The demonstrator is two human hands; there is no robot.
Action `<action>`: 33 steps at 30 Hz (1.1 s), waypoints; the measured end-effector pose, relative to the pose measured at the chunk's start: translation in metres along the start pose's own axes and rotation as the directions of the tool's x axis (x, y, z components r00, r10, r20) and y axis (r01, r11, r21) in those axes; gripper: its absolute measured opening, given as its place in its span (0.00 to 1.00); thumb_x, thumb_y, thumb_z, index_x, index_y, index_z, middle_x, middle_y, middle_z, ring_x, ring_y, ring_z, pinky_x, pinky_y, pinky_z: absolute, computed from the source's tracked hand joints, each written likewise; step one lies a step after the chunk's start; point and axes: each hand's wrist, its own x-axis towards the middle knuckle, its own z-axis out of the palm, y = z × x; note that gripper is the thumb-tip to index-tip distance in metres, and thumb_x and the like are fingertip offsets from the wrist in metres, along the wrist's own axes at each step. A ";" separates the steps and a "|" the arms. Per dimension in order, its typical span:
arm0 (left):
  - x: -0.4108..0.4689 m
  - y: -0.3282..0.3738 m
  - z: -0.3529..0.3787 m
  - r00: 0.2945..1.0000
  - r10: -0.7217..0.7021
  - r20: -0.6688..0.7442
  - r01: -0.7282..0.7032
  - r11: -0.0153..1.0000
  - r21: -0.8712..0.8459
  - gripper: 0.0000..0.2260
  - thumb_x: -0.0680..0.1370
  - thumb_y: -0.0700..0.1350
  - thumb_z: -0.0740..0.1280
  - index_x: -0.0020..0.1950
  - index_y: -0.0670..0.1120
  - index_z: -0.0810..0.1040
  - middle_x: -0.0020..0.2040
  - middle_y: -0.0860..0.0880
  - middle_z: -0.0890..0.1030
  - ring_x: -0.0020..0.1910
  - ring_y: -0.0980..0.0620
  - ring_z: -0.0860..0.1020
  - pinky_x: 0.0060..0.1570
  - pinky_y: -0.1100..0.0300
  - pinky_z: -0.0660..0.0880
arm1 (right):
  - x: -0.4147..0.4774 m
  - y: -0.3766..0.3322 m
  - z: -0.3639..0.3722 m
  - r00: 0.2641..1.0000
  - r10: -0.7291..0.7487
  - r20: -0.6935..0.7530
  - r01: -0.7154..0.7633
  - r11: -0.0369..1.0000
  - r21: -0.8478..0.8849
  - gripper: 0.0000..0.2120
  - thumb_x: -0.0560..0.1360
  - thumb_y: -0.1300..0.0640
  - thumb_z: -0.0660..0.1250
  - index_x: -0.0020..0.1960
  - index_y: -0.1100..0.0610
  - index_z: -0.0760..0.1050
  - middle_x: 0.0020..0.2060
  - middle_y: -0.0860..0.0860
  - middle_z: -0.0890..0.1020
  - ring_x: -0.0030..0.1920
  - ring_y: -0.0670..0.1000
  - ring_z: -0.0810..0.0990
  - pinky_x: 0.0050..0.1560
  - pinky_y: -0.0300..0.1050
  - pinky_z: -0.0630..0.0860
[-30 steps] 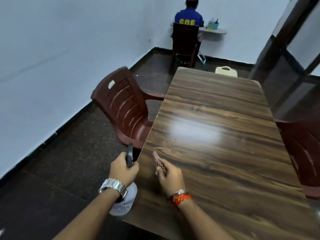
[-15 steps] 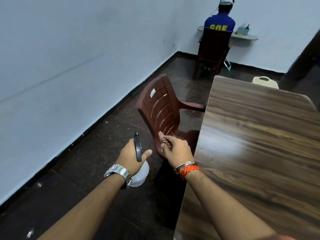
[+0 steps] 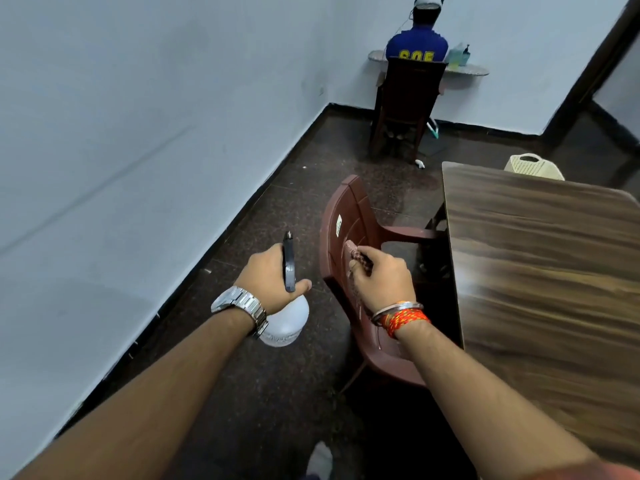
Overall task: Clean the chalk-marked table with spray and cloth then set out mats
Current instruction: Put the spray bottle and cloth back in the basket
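My left hand point(image 3: 268, 280) grips a spray bottle point(image 3: 285, 322) with a white body and a black trigger head, held over the dark floor left of the table. My right hand point(image 3: 382, 280) is closed on a folded reddish-brown patterned cloth point(image 3: 356, 254), held in front of the back of a maroon plastic chair. The wooden table point(image 3: 547, 271) fills the right side; its top looks bare and glossy, with no chalk marks that I can make out. No mats are in view.
A maroon plastic chair point(image 3: 349, 237) stands at the table's left side, close to my right hand. A person in a blue shirt point(image 3: 417, 46) sits on a dark chair at a wall shelf at the back. A cream basket point(image 3: 533, 167) sits beyond the table's far edge.
My view has swung left, away from the table. Both hands, still holding the bottle and the cloth, now hang over the floor and chair instead of the table's edge.
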 end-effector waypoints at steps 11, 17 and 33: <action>0.219 -0.008 -0.008 0.986 0.166 0.034 -0.166 0.986 -0.007 0.16 0.68 0.53 0.75 0.46 0.49 0.72 0.38 0.52 0.78 0.36 0.50 0.78 0.30 0.61 0.66 | 0.191 -0.024 0.060 0.996 0.046 -0.078 -0.049 0.998 -0.028 0.15 0.74 0.49 0.66 0.59 0.50 0.79 0.49 0.53 0.85 0.52 0.58 0.81 0.52 0.49 0.76; 0.340 -0.019 -0.006 0.957 0.260 0.132 -0.255 0.966 -0.052 0.17 0.67 0.52 0.77 0.47 0.47 0.74 0.40 0.52 0.80 0.39 0.51 0.80 0.37 0.59 0.73 | 0.285 -0.024 0.101 0.981 0.156 -0.118 -0.160 0.987 -0.025 0.14 0.75 0.50 0.66 0.59 0.47 0.79 0.48 0.52 0.85 0.50 0.57 0.81 0.50 0.48 0.77; 0.645 -0.021 0.020 0.796 0.479 0.371 -0.456 0.877 -0.155 0.30 0.59 0.54 0.84 0.51 0.46 0.73 0.45 0.49 0.81 0.43 0.46 0.81 0.46 0.49 0.79 | 0.497 0.010 0.166 0.828 0.503 -0.246 -0.555 0.799 -0.232 0.12 0.77 0.47 0.61 0.60 0.41 0.74 0.49 0.52 0.83 0.48 0.61 0.81 0.44 0.51 0.78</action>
